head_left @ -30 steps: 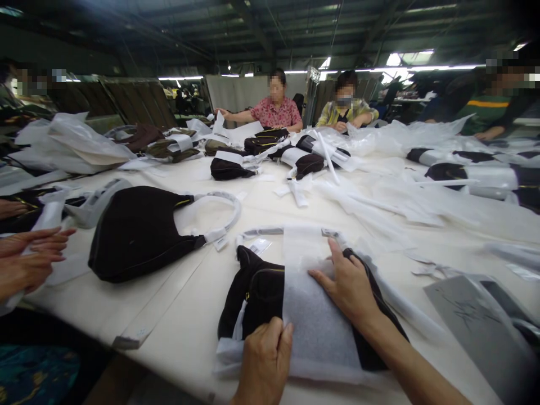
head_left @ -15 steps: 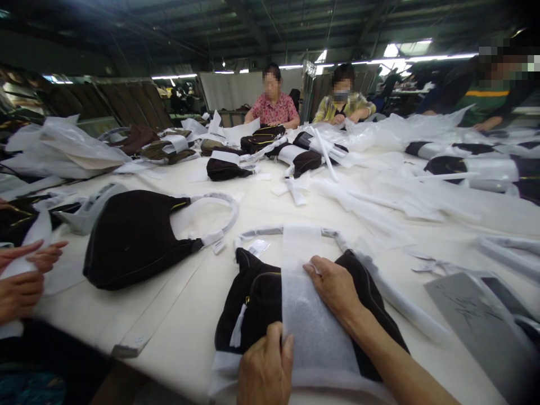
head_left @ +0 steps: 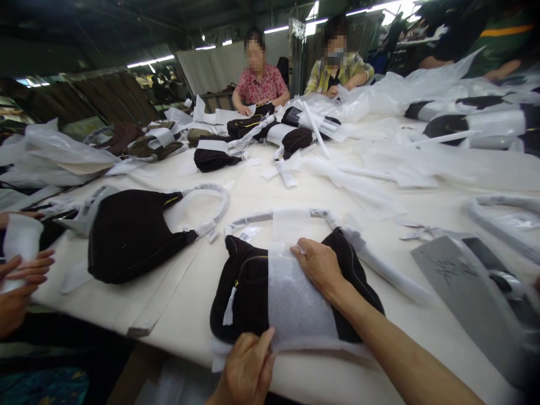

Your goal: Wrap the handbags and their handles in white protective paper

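Note:
A black handbag (head_left: 244, 287) with a gold zip and a white-wrapped zip pull lies flat before me, its wrapped handle (head_left: 248, 220) pointing away. Over its middle runs a band of thin white wrapping paper (head_left: 295, 304). My right hand (head_left: 318, 267) is curled on the far part of this band, thumb and forefinger pressed to the paper. At the near edge, my left hand (head_left: 247, 363) pinches the paper's lower left corner, just below the bag. More white paper shows under the bag's near side.
Another black handbag (head_left: 130, 236) lies to the left, near a co-worker's hands (head_left: 25, 275) holding white paper. A grey box-like dispenser (head_left: 455, 298) stands at right, with wrapped handles behind. Wrapped bags (head_left: 215, 154) and plastic (head_left: 379, 112) cover the far side, where several people sit.
My left hand has slid down from the band's left side to its near edge. My right hand stays on the far part. The whole view has tilted down somewhat.

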A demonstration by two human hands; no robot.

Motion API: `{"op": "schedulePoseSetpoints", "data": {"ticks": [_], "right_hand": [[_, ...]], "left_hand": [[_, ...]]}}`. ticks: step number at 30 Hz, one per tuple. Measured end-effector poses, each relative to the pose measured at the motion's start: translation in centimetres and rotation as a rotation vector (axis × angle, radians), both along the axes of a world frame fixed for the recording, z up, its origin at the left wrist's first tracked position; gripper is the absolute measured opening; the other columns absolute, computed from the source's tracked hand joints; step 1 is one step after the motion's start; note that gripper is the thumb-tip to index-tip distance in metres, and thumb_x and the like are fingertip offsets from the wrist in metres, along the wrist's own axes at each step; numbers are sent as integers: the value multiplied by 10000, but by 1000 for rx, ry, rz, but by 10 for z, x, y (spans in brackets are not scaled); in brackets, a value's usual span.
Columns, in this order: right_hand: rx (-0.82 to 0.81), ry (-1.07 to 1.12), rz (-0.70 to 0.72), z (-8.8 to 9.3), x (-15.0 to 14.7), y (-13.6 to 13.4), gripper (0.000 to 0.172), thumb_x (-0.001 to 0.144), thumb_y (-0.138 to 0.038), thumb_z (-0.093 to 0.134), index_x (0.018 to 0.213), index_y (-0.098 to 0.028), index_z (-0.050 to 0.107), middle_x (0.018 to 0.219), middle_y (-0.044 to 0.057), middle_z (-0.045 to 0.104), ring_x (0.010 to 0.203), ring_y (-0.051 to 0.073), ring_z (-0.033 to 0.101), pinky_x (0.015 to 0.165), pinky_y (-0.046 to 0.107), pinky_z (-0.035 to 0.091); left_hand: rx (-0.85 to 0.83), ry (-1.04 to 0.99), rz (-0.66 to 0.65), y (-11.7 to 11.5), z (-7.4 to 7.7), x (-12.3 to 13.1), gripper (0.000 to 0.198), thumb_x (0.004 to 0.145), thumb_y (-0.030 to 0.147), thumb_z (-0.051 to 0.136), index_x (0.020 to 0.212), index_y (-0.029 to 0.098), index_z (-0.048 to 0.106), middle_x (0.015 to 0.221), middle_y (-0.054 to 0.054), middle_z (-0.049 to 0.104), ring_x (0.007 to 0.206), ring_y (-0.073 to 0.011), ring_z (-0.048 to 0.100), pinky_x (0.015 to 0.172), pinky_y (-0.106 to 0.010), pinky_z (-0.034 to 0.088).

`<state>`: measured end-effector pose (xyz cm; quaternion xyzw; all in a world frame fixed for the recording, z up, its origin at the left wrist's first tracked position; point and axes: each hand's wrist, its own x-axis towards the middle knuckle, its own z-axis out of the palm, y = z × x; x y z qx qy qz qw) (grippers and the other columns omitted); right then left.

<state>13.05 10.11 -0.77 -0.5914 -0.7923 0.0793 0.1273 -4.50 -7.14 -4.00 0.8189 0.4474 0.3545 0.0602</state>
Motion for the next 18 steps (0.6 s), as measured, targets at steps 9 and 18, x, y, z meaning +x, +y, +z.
{"op": "schedulePoseSetpoints", "data": {"ticks": [9,18], "right_hand": [[-29,95,34,8,1,-5,181,855,-306,444,806,-194,578,790,49,657,721,179,602,580,241,333],[-173,286,28,14,25,10,289,823,-255,479,1093,-164,523,835,39,655,743,139,601,657,220,418]], "left_hand": [[58,110,18,65,92,33,365,844,155,441,1208,129,438,1151,-136,548,1103,-211,485,932,-366,406],[-198,443,50,115,33,55,584,867,481,326,1350,159,264,1394,-134,321,1284,-263,274,1043,-475,209]]}}
